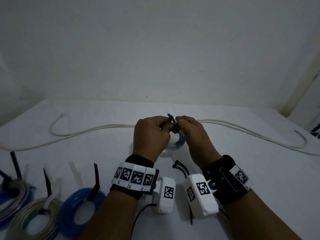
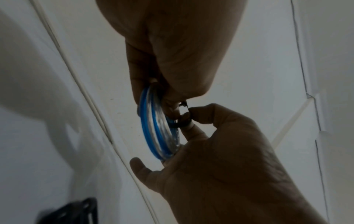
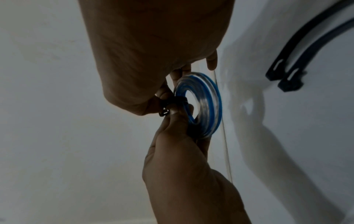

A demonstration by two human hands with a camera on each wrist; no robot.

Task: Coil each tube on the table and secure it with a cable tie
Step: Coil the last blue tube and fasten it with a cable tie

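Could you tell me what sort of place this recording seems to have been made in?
Probably a plain indoor workbench set up for recording: a white-covered table against a bare wall, with tied tube coils, a loose white tube and spare cable ties.

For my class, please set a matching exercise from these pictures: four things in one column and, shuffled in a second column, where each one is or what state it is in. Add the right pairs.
Things
1. small blue-and-clear coil
2. long white tube
3. solid blue coil
4. spare black cable ties

Place or state
A. lying loose between the two wrists
B. uncoiled along the far side of the table
C. held up in both hands, a black tie round it
D. near left, already tied

Pairs: 1-C, 2-B, 3-D, 4-A
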